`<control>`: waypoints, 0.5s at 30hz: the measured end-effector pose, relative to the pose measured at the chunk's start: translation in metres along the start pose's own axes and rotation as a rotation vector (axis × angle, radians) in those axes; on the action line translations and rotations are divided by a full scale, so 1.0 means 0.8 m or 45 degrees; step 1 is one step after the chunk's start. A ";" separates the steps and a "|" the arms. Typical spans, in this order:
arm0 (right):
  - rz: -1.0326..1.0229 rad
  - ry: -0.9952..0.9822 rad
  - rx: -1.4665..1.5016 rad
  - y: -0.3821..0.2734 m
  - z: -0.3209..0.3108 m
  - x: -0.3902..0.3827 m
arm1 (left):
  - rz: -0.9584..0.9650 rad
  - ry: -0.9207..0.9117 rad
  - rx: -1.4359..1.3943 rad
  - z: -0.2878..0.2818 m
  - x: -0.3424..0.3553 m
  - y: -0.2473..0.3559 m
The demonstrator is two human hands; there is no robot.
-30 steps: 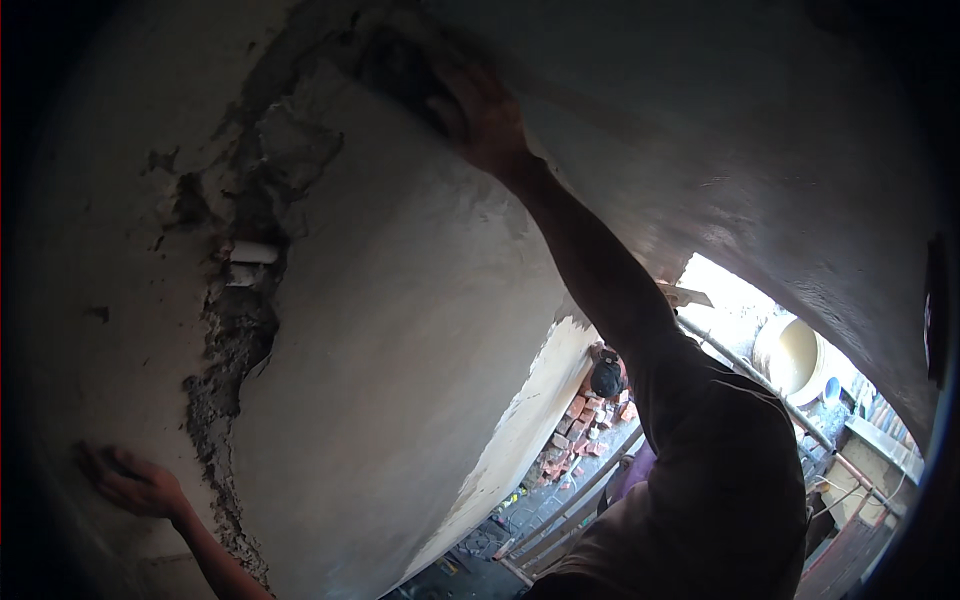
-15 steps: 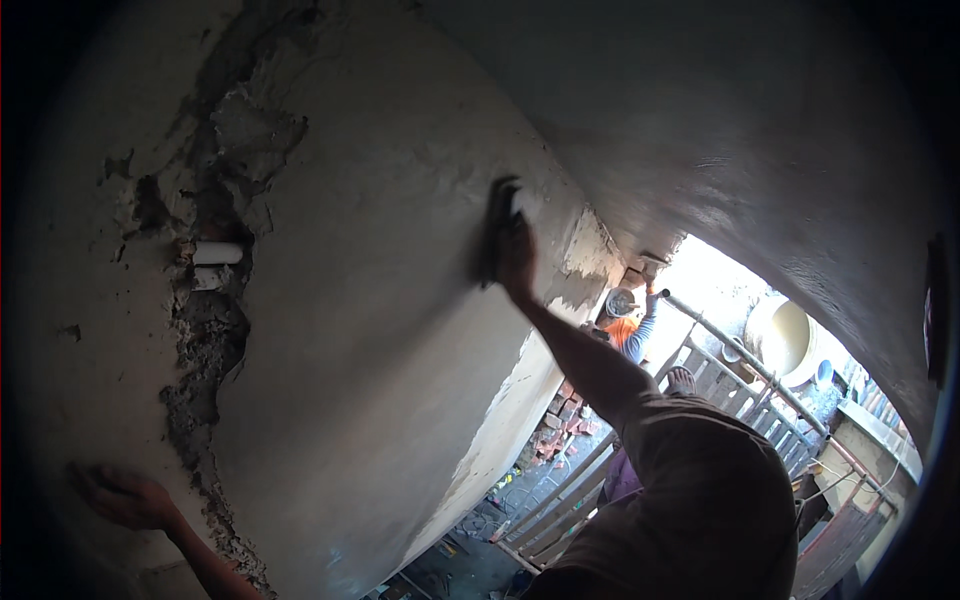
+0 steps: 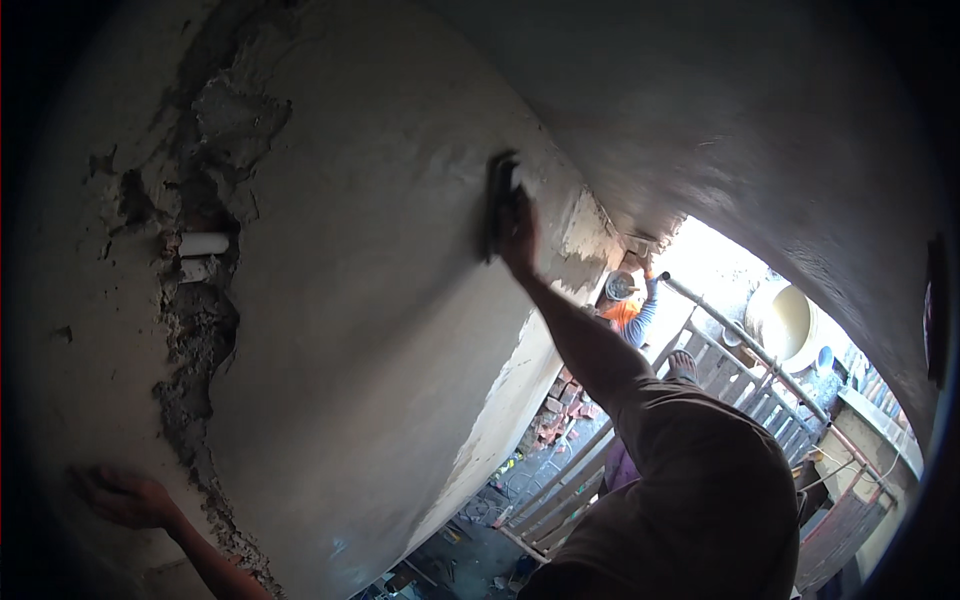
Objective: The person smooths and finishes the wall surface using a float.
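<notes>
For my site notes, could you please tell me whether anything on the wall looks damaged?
Yes, a ragged gap runs down the left part of the wall, exposing a white tube; it looks odd against the smoother areas alongside.

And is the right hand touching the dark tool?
Touching. The head view shows the right hand closed on the dark tool, with no gap visible between them, though motion blurs the fingers.
</notes>
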State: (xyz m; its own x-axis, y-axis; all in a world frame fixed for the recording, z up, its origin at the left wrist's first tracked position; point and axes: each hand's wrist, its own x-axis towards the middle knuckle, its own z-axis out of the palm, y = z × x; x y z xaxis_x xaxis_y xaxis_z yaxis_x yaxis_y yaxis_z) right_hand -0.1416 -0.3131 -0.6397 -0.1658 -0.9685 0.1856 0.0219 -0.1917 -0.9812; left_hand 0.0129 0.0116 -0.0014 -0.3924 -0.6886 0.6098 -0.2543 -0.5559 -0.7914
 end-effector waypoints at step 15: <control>-0.151 -0.049 0.020 -0.033 -0.013 0.012 | 0.044 0.039 0.041 0.000 0.000 -0.016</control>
State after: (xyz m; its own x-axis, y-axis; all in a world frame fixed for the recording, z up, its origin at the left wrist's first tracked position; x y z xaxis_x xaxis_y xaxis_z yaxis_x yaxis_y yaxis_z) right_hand -0.1538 -0.3155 -0.6122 -0.1303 -0.9442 0.3024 0.0201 -0.3075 -0.9513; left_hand 0.0158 0.0188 0.0083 -0.4278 -0.6934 0.5798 -0.2113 -0.5470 -0.8100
